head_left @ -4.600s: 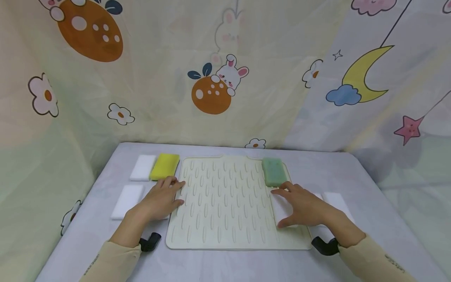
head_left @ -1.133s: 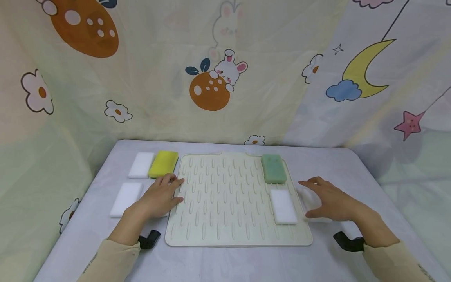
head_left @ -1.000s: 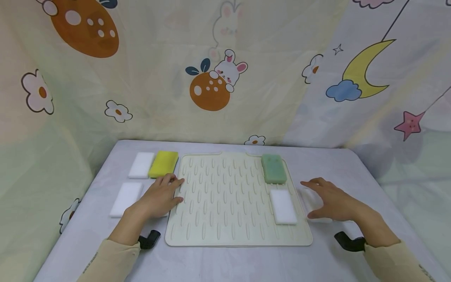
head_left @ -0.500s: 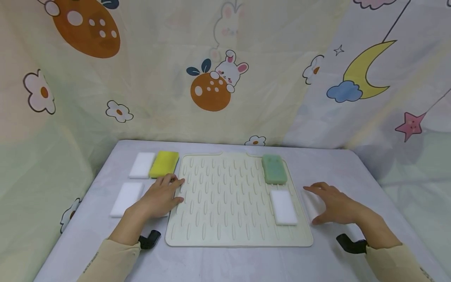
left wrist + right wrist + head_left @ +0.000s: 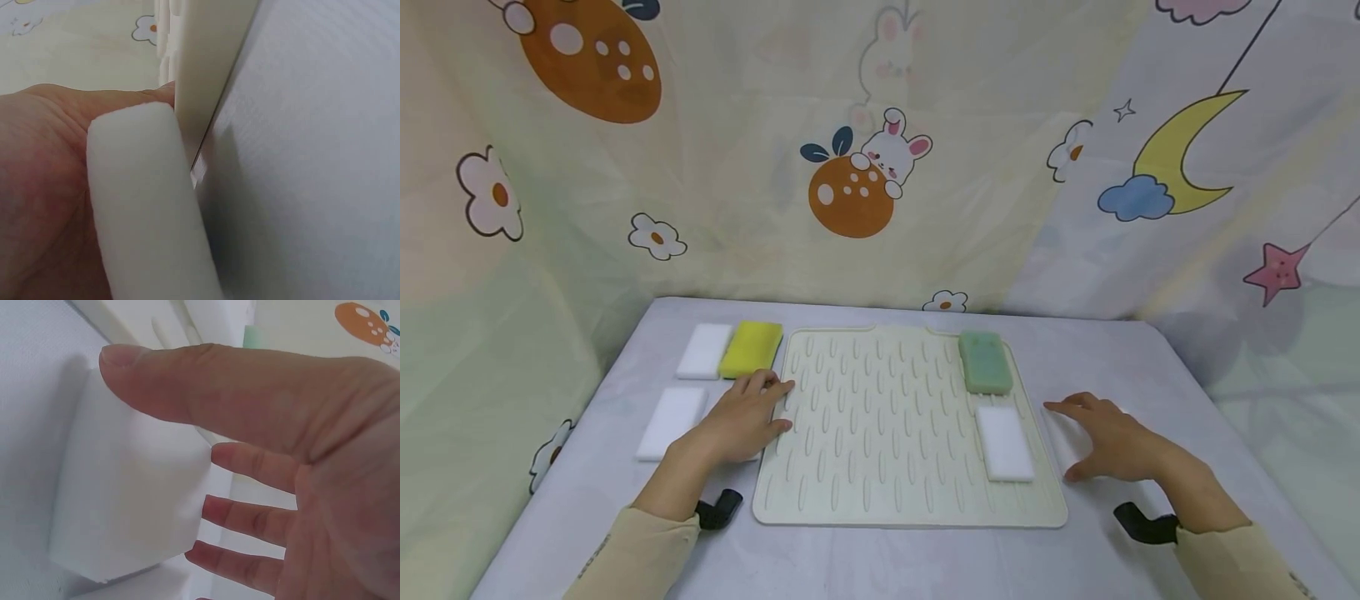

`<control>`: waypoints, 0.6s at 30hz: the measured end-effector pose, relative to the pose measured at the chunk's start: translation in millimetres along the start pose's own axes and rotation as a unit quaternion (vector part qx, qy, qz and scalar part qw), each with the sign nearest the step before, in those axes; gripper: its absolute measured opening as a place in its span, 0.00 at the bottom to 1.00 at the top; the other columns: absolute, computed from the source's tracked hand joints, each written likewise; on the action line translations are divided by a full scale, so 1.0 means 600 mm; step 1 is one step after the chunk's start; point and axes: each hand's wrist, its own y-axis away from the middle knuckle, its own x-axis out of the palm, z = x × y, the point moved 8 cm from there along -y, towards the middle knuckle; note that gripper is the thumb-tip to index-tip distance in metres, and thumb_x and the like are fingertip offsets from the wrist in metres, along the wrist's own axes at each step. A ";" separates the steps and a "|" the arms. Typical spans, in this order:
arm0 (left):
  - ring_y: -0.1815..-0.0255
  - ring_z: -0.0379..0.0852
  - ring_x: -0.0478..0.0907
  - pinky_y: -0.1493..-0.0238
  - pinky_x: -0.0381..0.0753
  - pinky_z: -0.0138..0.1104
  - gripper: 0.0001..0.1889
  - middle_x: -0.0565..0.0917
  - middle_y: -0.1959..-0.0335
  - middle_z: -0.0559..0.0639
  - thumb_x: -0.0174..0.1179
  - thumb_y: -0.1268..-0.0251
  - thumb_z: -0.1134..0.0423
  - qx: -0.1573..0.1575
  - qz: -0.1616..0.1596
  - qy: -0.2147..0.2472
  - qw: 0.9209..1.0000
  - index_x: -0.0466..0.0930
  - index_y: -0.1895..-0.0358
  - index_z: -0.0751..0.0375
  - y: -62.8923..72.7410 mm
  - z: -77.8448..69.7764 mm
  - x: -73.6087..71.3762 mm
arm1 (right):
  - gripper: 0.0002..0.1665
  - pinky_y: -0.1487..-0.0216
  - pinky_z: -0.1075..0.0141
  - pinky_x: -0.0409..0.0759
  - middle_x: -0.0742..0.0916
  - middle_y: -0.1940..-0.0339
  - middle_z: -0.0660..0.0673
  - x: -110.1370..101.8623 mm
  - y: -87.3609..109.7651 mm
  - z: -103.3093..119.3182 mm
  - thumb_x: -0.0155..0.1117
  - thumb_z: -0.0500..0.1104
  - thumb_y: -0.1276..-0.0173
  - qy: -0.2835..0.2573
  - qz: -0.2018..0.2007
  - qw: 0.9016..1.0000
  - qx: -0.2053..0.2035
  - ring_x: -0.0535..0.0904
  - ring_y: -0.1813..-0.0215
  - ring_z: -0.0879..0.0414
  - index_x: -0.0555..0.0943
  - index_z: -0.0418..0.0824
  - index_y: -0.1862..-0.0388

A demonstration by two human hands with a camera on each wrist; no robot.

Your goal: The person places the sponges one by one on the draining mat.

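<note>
White sponge (image 5: pixel 125 494), just beyond the three o'clock edge of the ribbed mat (image 5: pixel 880 425), sits between spread thumb and fingertips of the right hand (image 5: pixel 1118 440), whether gripped I cannot tell, while the left hand (image 5: pixel 741 423), loosely spread, touches nine o'clock beside a second sponge (image 5: pixel 144 200).

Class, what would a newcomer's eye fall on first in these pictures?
Probably the yellow sponge, bright against the pale table just left of the mat. Next, perhaps, the middle orange print on the backdrop, then the green sponge on the mat's far right corner.
</note>
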 end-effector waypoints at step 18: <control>0.28 0.66 0.62 0.26 0.65 0.58 0.33 0.66 0.29 0.63 0.63 0.25 0.55 0.000 0.002 -0.002 1.000 0.67 0.22 0.61 -0.002 0.003 0.002 | 0.58 0.42 0.35 0.77 0.76 0.33 0.34 0.008 -0.014 0.007 0.90 0.52 0.58 0.025 -0.006 0.999 0.018 0.73 0.34 0.32 0.74 0.40 0.27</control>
